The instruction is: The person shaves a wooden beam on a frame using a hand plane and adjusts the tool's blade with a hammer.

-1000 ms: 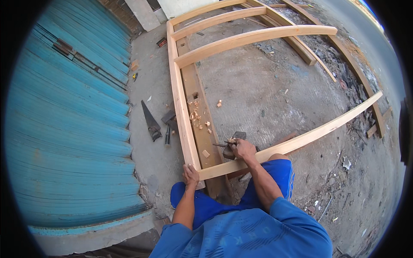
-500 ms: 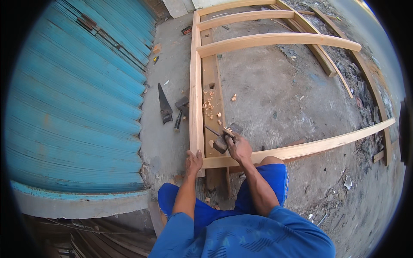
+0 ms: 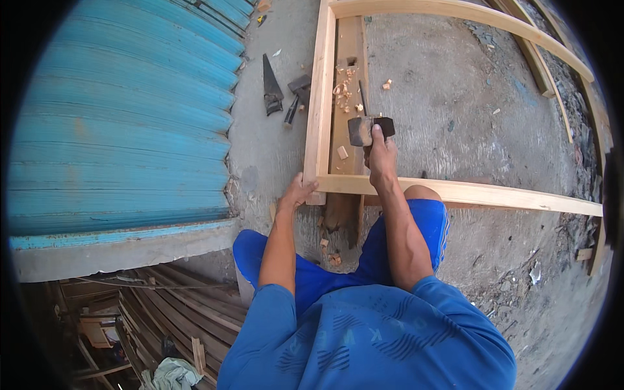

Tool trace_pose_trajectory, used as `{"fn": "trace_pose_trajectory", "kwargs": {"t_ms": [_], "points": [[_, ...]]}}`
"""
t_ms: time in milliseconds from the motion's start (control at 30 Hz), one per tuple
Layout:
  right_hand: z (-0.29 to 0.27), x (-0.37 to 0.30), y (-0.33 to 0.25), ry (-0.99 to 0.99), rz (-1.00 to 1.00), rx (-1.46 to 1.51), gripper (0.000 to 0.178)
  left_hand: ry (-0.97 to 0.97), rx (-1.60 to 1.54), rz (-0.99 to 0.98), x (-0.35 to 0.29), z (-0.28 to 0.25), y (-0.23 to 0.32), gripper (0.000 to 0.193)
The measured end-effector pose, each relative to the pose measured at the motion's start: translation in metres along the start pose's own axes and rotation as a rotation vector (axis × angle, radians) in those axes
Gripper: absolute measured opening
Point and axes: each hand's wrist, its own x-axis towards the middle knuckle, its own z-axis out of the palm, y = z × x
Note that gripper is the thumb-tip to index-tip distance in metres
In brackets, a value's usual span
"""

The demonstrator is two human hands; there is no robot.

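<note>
My left hand [image 3: 298,191] grips the near left corner of a pale wooden frame [image 3: 316,123], where the long side rail meets a crosspiece [image 3: 468,192]. In my right hand [image 3: 382,157] is a hammer [image 3: 361,132] with a dark, blocky head, held just above the frame's opening with the thumb lying over the head. A thin dark rod [image 3: 364,97] sticks out past the head; whether it is the handle or a separate tool, I cannot tell. Under it lies a brown plank [image 3: 344,130] with a square hole, wood shavings [image 3: 343,91] and a small wood block [image 3: 342,153].
A handsaw [image 3: 271,88], a dark-handled tool [image 3: 290,112] and a dark block [image 3: 301,84] lie on the concrete, left of the frame. Beyond them stands a blue corrugated shutter [image 3: 123,130]. Long boards [image 3: 175,305] are stacked at the lower left; debris covers the right side.
The view has shifted, so the frame sits higher in the picture. My right hand has turned and raised the hammer, its head now crosswise. My left hand keeps its hold on the corner.
</note>
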Motion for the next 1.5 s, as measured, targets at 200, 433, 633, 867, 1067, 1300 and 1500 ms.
{"fn": "trace_pose_trajectory", "kwargs": {"t_ms": [200,433,633,867,1067,1300,1500], "points": [[-0.008,0.005,-0.016,0.079,0.024,0.078,0.027,-0.128,-0.246,0.007,-0.007,-0.007,-0.002,0.047],[-0.024,0.011,-0.018,0.081,0.086,0.140,0.025,-0.147,-0.108,-0.037,0.007,-0.001,0.002,0.053],[-0.012,-0.006,-0.028,0.039,0.153,0.085,0.025,-0.004,0.243,-0.004,0.022,-0.021,-0.054,0.069],[-0.006,0.000,-0.009,0.132,0.019,0.048,0.025,-0.109,0.105,-0.012,0.017,-0.014,-0.024,0.070],[-0.015,-0.005,0.001,0.095,-0.015,-0.045,0.025,-0.189,-0.146,-0.063,0.010,-0.005,0.003,0.061],[-0.038,0.010,-0.008,0.170,-0.131,-0.057,0.025,-0.408,0.149,-0.384,0.033,-0.036,0.039,0.053],[-0.061,0.014,-0.025,0.308,-0.220,-0.150,0.026,0.311,0.550,0.083,0.116,-0.055,0.136,0.077]]}}
